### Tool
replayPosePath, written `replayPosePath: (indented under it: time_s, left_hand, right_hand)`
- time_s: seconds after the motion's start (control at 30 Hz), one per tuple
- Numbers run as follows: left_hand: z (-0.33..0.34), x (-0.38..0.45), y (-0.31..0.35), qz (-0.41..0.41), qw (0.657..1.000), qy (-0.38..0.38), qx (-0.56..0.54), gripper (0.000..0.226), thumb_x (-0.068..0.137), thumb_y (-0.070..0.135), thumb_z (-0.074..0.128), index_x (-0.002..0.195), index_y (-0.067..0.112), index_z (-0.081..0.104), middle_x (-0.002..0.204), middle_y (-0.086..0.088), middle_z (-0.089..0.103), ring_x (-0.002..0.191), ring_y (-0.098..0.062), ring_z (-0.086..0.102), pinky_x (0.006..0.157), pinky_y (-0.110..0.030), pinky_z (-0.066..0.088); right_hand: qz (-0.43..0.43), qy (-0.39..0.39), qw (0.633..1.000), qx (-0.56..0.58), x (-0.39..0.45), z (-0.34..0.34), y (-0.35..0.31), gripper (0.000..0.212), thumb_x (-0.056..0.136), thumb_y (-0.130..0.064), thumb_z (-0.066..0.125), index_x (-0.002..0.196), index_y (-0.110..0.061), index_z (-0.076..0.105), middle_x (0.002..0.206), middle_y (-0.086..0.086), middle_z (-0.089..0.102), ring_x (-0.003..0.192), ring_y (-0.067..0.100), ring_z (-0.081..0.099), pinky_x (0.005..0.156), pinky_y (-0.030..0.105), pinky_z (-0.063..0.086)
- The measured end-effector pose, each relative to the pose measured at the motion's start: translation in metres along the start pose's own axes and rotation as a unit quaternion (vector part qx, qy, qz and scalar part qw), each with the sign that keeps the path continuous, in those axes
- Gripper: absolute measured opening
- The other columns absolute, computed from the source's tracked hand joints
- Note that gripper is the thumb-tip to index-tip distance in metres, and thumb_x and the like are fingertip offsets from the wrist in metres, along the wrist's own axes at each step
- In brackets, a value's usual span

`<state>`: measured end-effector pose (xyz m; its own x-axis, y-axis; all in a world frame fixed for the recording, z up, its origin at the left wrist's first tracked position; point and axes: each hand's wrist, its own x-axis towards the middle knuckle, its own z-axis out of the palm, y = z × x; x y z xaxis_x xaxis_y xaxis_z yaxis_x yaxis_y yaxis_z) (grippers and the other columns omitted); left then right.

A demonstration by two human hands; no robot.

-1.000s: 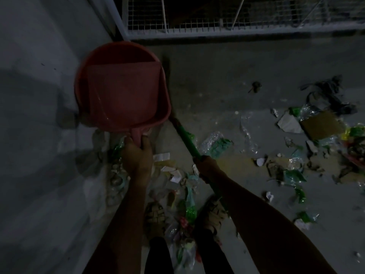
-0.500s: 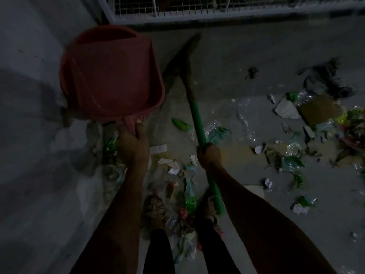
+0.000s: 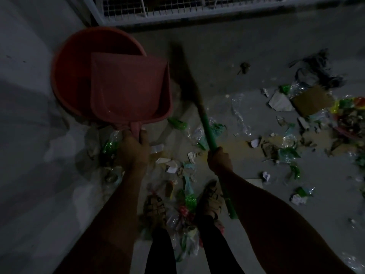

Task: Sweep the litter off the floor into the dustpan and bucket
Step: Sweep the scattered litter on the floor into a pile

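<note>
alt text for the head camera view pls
A person's left hand holds a red dustpan over a red bucket while the right hand grips a green-handled broom. Litter covers the dim concrete floor.

The bucket [image 3: 65, 80] is showing as smooth red plastic, and the dustpan [image 3: 130, 89] over it is looking like the same plastic, its rim catching a faint gloss. The broom [image 3: 207, 131] is presenting a green handle with a smooth, plastic-like finish and a darker fibrous head. The floor [image 3: 217, 56] is reading as matt, rough grey concrete. The litter [image 3: 241, 115] is glinting as crinkled clear and green plastic film among matt paper scraps, with a flat brown cardboard piece [image 3: 312, 99]. The mesh fence [image 3: 177, 6] is appearing as pale painted wire metal.
</note>
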<state>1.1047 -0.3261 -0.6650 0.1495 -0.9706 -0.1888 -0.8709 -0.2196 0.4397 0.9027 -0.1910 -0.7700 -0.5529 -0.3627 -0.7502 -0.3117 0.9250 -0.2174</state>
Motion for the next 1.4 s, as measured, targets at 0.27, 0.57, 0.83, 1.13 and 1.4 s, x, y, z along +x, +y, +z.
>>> replayPosePath:
  time_s: [0.27,0.57,0.83,1.13,1.4]
  left_hand:
    - [0.003,0.023,0.033,0.068,0.998,-0.002,0.000,0.049,0.096,0.044,0.050,0.116,-0.001,0.051,0.099,-0.026,0.063,0.087,-0.041,0.062,0.066,-0.036,0.037]
    - [0.020,0.006,0.036,0.079,0.996,-0.036,0.026,0.060,0.096,0.050,0.046,0.134,0.003,0.043,0.111,-0.026,0.061,0.095,-0.042,0.060,0.075,-0.040,0.044]
    - [0.020,0.005,0.012,0.093,0.994,-0.064,0.015,0.055,0.094,0.050,0.046,0.121,0.002,0.050,0.098,-0.023,0.064,0.085,-0.040,0.063,0.072,-0.045,0.052]
    - [0.007,0.020,0.017,0.137,0.986,-0.062,0.076,0.054,0.098,0.046,0.048,0.125,-0.001,0.049,0.105,-0.023,0.063,0.094,-0.040,0.061,0.071,-0.036,0.034]
    - [0.002,0.016,0.008,0.137,0.987,-0.085,0.025,0.061,0.094,0.053,0.046,0.130,0.004,0.046,0.105,-0.022,0.062,0.090,-0.041,0.062,0.076,-0.047,0.051]
  right_hand:
    - [-0.010,0.079,0.972,0.221,0.019,-0.028,-0.023,0.027,0.103,-0.030,0.052,0.104,-0.004,0.047,0.103,0.023,0.065,0.075,0.037,0.071,0.063,0.051,0.062]
    - [-0.129,-0.074,0.982,0.116,0.019,0.008,-0.053,0.036,0.100,-0.023,0.057,0.130,-0.004,0.053,0.111,0.019,0.065,0.079,0.027,0.062,0.054,0.025,0.046]
    - [0.006,-0.029,0.983,0.179,0.019,-0.004,-0.007,0.033,0.103,-0.023,0.052,0.135,-0.013,0.051,0.102,0.016,0.066,0.067,0.028,0.065,0.043,0.027,0.053]
    - [0.183,0.164,0.933,0.264,0.032,-0.055,0.015,0.019,0.104,-0.017,0.045,0.118,-0.005,0.047,0.095,0.019,0.059,0.073,0.036,0.064,0.072,0.047,0.060]
    - [0.066,0.173,0.939,0.291,-0.023,0.017,-0.048,0.033,0.105,-0.034,0.045,0.121,-0.005,0.047,0.102,0.017,0.061,0.090,0.038,0.064,0.080,0.050,0.058]
